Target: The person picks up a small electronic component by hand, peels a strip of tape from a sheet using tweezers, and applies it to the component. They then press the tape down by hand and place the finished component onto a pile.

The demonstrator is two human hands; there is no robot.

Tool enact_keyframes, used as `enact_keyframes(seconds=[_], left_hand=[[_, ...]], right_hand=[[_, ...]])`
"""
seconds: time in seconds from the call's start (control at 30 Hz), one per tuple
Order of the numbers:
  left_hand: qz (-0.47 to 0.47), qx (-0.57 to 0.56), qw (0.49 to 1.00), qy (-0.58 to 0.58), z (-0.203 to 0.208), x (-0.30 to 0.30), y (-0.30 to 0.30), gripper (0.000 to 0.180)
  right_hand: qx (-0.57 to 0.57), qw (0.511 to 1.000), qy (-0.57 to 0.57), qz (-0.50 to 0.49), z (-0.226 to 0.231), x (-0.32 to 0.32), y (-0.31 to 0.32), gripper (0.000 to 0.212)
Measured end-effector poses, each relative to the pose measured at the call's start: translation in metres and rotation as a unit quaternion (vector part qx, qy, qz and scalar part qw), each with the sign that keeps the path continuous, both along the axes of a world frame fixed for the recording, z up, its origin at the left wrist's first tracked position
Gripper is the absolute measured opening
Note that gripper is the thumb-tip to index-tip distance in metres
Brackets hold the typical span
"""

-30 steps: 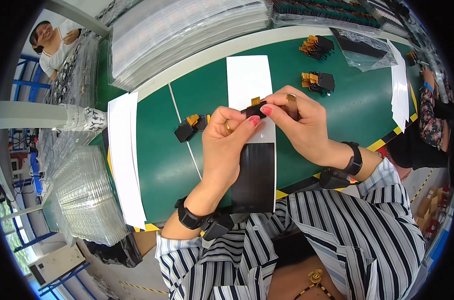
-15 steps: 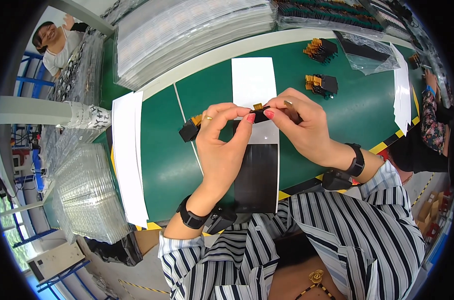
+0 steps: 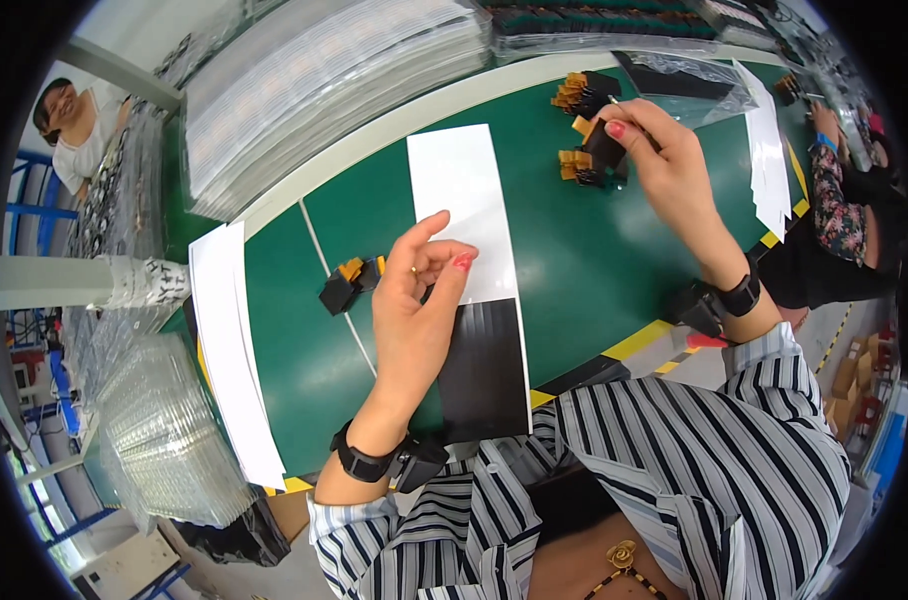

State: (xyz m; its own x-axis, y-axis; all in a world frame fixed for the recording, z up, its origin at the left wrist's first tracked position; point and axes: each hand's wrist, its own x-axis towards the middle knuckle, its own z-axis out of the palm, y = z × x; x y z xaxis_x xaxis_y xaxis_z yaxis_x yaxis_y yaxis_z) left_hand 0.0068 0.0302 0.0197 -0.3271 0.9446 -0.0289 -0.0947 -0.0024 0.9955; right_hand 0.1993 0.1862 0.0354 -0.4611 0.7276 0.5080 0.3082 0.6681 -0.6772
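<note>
My right hand (image 3: 669, 170) has thumb and fingers closed on a small black flat piece with an orange tab (image 3: 605, 148). It holds this piece at a small pile of similar black-and-orange pieces (image 3: 577, 167), and whether they touch I cannot tell. Another such pile (image 3: 581, 95) lies just beyond. My left hand (image 3: 419, 300) hovers over a white sheet (image 3: 459, 170) and a black strip (image 3: 484, 370), its fingers loosely bent and apart, with nothing in them. To its left sit a few more black-and-orange pieces (image 3: 342, 287), partly behind the fingers.
White paper sheets (image 3: 229, 350) line the left of the green table (image 3: 304, 400). Stacked clear trays (image 3: 324, 90) stand along the far edge, and more trays (image 3: 169, 420) at lower left. A plastic bag (image 3: 699, 85) lies at far right. Two other people are nearby.
Both hands held the black piece together over the sheet. My left hand has let go, and my right hand has carried the piece right to the pile. The whole view has shifted slightly.
</note>
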Motion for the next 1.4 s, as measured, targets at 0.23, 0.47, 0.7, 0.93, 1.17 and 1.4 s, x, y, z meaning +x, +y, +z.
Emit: enact_keyframes(seconds=[0.23,0.47,0.7,0.93,1.17,1.4], left_hand=[[-0.018,-0.013,0.999,0.038,-0.005,-0.001,0.002,0.027],[-0.066,-0.037,0.922,0.381,0.020,-0.020,-0.024,0.026],[-0.061,-0.050,0.734,0.675,-0.003,0.000,-0.064,0.031],[-0.069,-0.021,0.746,0.662,-0.013,-0.010,-0.061,0.037],[-0.078,-0.021,0.736,0.672,-0.011,-0.013,-0.061,0.036],[0.052,0.014,0.817,0.574,-0.002,-0.053,-0.049,0.031]], right_hand=[[-0.087,0.984,-0.147,-0.049,-0.016,0.028,0.012,0.012],[-0.078,0.992,0.076,0.061,0.015,0.008,-0.027,0.015],[-0.448,0.872,0.122,0.157,-0.016,-0.052,-0.062,0.025],[-0.473,0.858,0.167,0.111,-0.038,-0.065,-0.055,0.026],[-0.550,0.794,0.225,0.130,-0.031,-0.064,-0.054,0.028],[-0.545,0.779,0.253,0.181,-0.024,-0.056,-0.050,0.027]])
